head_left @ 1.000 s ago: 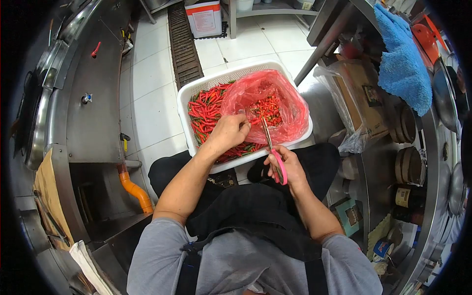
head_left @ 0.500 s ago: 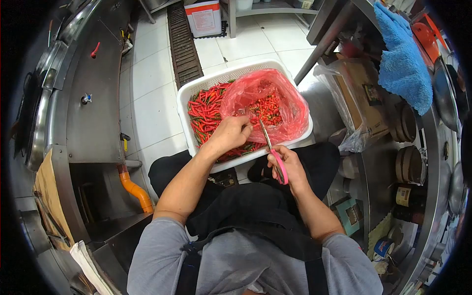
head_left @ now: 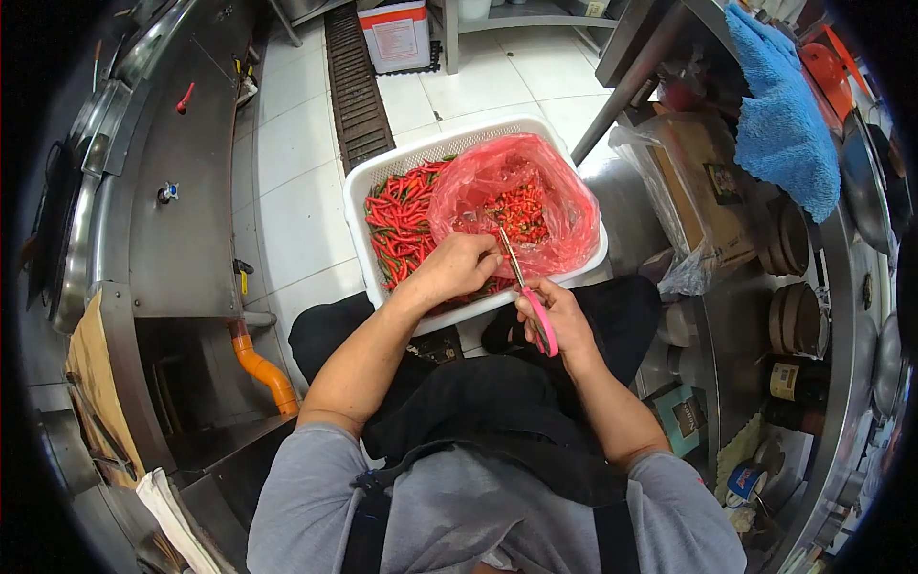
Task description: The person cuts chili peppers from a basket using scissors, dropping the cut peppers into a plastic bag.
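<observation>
Pink-handled scissors [head_left: 538, 311] clasped in right hand [head_left: 562, 320], left hand [head_left: 451, 266] curled, its grip unclear, floor-bin label [head_left: 399, 42] illegible

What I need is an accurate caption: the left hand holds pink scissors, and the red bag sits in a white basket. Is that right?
Wrong side: the head view shows the right hand holding the scissors. The bag does sit in the basket.

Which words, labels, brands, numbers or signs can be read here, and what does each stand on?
None can be read with certainty.
Red-and-white box: printed sheet, too small.
Teal box: lettering too blurred.
Bottle label: too small.
Blue container: lettering blurred.
Cardboard box: dark marking, blurred.
</observation>
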{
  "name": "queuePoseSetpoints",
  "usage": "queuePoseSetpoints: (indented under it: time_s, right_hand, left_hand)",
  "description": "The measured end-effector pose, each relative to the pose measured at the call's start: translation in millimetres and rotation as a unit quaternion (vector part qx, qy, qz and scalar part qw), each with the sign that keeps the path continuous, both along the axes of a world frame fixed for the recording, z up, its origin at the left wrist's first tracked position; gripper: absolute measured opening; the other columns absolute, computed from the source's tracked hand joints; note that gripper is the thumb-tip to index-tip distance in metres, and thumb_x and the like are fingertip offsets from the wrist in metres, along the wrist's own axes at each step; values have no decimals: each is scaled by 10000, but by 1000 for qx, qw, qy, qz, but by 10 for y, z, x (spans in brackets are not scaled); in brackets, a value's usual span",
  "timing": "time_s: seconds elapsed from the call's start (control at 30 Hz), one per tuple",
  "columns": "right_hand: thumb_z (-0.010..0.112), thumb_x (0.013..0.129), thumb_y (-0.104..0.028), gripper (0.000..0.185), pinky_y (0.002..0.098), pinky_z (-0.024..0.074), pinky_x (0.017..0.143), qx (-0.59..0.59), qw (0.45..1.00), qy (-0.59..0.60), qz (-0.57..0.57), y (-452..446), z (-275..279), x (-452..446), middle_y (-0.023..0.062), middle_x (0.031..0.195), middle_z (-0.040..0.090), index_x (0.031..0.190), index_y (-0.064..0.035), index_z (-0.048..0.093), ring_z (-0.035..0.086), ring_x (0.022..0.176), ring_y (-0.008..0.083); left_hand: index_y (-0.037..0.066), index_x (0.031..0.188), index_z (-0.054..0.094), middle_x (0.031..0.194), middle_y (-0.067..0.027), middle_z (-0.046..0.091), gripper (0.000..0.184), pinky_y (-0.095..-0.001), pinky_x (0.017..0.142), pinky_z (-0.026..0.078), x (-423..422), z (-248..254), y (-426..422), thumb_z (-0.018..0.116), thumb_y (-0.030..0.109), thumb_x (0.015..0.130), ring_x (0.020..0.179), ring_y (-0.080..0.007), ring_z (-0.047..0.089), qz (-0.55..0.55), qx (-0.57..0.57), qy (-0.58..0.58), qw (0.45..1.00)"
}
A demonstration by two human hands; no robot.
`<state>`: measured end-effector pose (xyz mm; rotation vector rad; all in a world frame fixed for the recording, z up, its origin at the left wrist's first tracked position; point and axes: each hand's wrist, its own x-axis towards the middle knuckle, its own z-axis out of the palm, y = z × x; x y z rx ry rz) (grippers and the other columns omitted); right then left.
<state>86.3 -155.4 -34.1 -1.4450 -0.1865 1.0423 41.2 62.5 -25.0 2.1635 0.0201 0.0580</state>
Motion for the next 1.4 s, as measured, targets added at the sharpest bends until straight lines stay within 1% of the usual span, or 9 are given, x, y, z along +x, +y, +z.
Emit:
queuePoseSetpoints:
  time_s: [0.27, 0.47, 0.8, 0.97, 1.13, 1.2, 1.3, 1.37, 1.4]
  right_hand:
    - [720, 850, -174, 357, 226, 414, 413, -20, 1000, 7, -16, -119, 53, -93, 63, 740, 607, 1120, 5, 571, 524, 446, 102]
    - [717, 848, -177, 378, 233, 450, 473, 9, 1000, -17, -1, -28, -30, -45, 73, 790, 632, 1140, 11, 567, 565, 525, 101]
    - [715, 858, -195, 336, 229, 407, 398, -15, 1000, -3, 6, 22, 4, 11, 50, 703, 588, 1090, -2, 567, 530, 442, 105]
    - [709, 861, -182, 342, 221, 411, 399, -20, 1000, -1, -19, -39, 4, -5, 53, 722, 595, 1112, -4, 562, 534, 446, 107]
    - [713, 856, -162, 408, 232, 467, 519, -23, 998, -39, -50, -226, -62, -22, 49, 796, 618, 1182, 13, 543, 588, 566, 104]
    - [692, 863, -131, 408, 240, 481, 527, -12, 997, -48, -58, -319, -154, -33, 73, 827, 636, 1200, 27, 525, 604, 580, 121]
    - [667, 871, -94, 409, 250, 497, 539, -5, 996, -58, -61, -427, -188, -46, 98, 861, 657, 1218, 44, 502, 623, 599, 141]
    - [660, 876, -90, 395, 250, 500, 540, -16, 996, -66, -60, -457, -179, -57, 102, 859, 659, 1213, 44, 504, 625, 602, 141]
    - [660, 876, -90, 395, 250, 500, 540, -15, 996, -65, -59, -457, -182, -59, 102, 859, 659, 1213, 44, 504, 625, 602, 141]
  left_hand:
    - [-17, 888, 629, 750, -209, 629, 176, -423, 660, 485, 8, 17, 31, 606, 156, 876, 724, -356, 640, 55, 29, -2, 998]
    - [-20, 880, 628, 751, -210, 630, 181, -417, 649, 484, 26, 21, -54, 614, 160, 875, 710, -348, 640, 12, 18, 8, 1000]
    - [-21, 881, 628, 746, -206, 621, 161, -441, 660, 485, 28, -97, -6, 626, 139, 858, 741, -374, 639, 28, 59, -39, 997]
    - [12, 966, 663, 861, -195, 644, 164, -430, 749, 507, 81, -75, -3, 619, 112, 844, 843, -365, 639, 141, 110, -140, 974]
    - [32, 974, 694, 920, -173, 677, 167, -379, 781, 517, 91, 28, 491, 625, 125, 854, 856, -325, 660, 223, 142, -127, 956]
    - [37, 967, 698, 890, -176, 691, 155, -368, 747, 522, 10, 57, 838, 622, 121, 861, 818, -313, 671, 293, 121, -85, 945]
    - [41, 963, 700, 885, -174, 693, 162, -378, 739, 527, -162, 120, 1124, 632, 131, 848, 804, -314, 674, 304, 171, -12, 937]
    - [51, 986, 695, 877, -169, 694, 192, -402, 765, 526, -218, 12, 1145, 627, 111, 816, 836, -322, 672, 274, 195, 145, 930]
    - [51, 986, 695, 877, -169, 694, 192, -402, 765, 526, -224, -72, 1135, 627, 111, 816, 836, -322, 672, 276, 196, 147, 929]
